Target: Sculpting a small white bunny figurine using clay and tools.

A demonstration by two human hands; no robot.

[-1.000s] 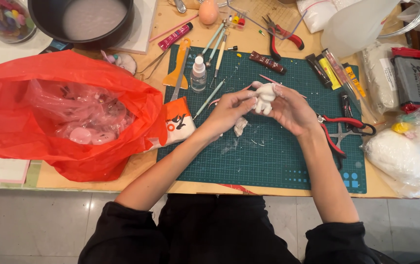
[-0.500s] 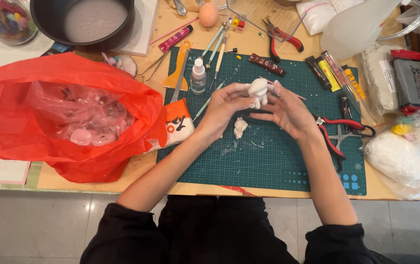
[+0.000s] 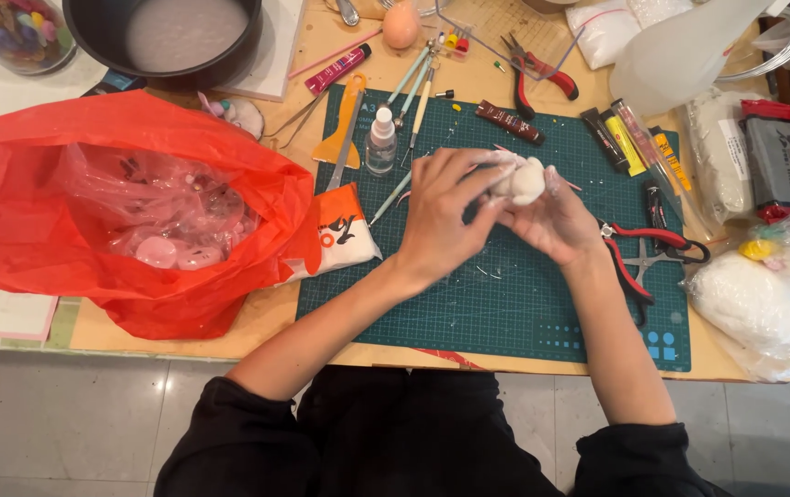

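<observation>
A lump of white clay (image 3: 525, 180) is held above the green cutting mat (image 3: 505, 294). My left hand (image 3: 445, 213) wraps around its near side, fingers pressed onto it. My right hand (image 3: 556, 221) cups it from below and the right. Both hands meet over the middle of the mat. Part of the clay is hidden by my fingers.
A large red plastic bag (image 3: 128, 212) lies at the left. A small dropper bottle (image 3: 380, 141), sculpting tools (image 3: 418, 87) and red pliers (image 3: 537, 69) lie at the mat's far side. More pliers (image 3: 652, 244) and bagged white stuffing (image 3: 754, 304) sit right. A dark pot (image 3: 178, 37) stands far left.
The white clay and both hands stay over the mat. The left hand has closed further over the clay. The small white piece seen on the mat below the hands is now out of sight.
</observation>
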